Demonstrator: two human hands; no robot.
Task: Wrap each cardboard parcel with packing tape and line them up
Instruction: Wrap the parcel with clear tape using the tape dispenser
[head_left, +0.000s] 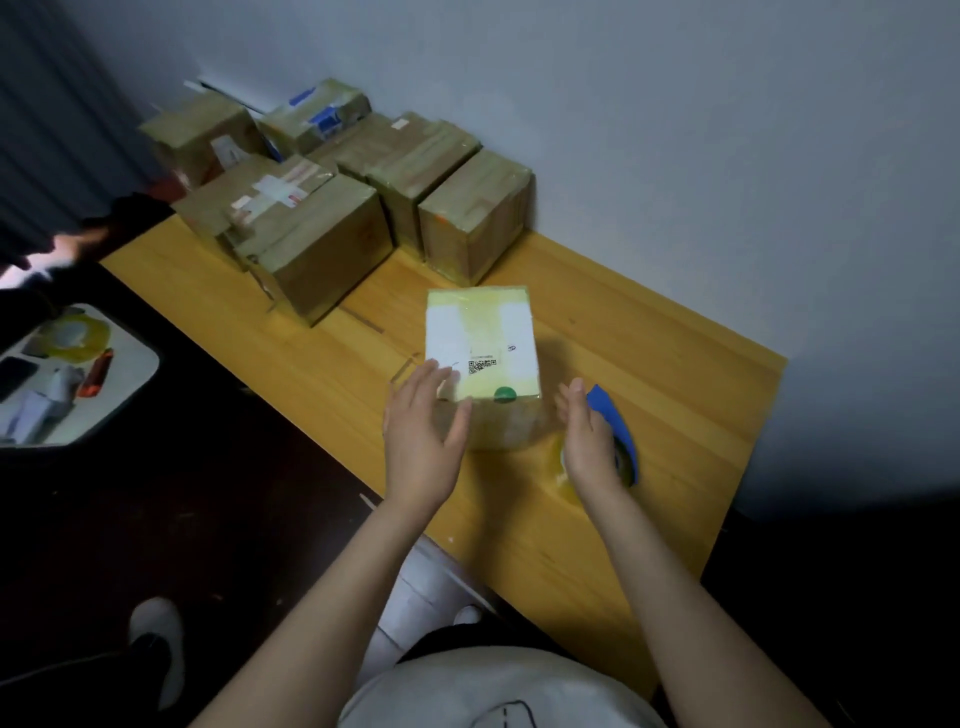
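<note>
Head view is showing me, far left, a pale rounded tray (136, 375) holding spare tape rolls, well apart from the job. Next, at the back of the yellow wooden table (665, 364), the brown taped cardboard parcels (322, 249) are standing bunched near the wall.

In the middle I am reaching for the small cardboard parcel with a white label and green dot (483, 338). My left hand (423, 423) is lying flat-fingered against its near left corner, gripping nothing. My right hand (587, 439) is hovering just beside its right face, fingers straight and empty; whether it touches I cannot tell.

Under that hand the blue-handled tape dispenser with its clear roll (621, 423) is lying on the table. I am judging that a one-sided push could twist the parcel out of line. My right wrist could also knock the dispenser or catch its sticky tape.
</note>
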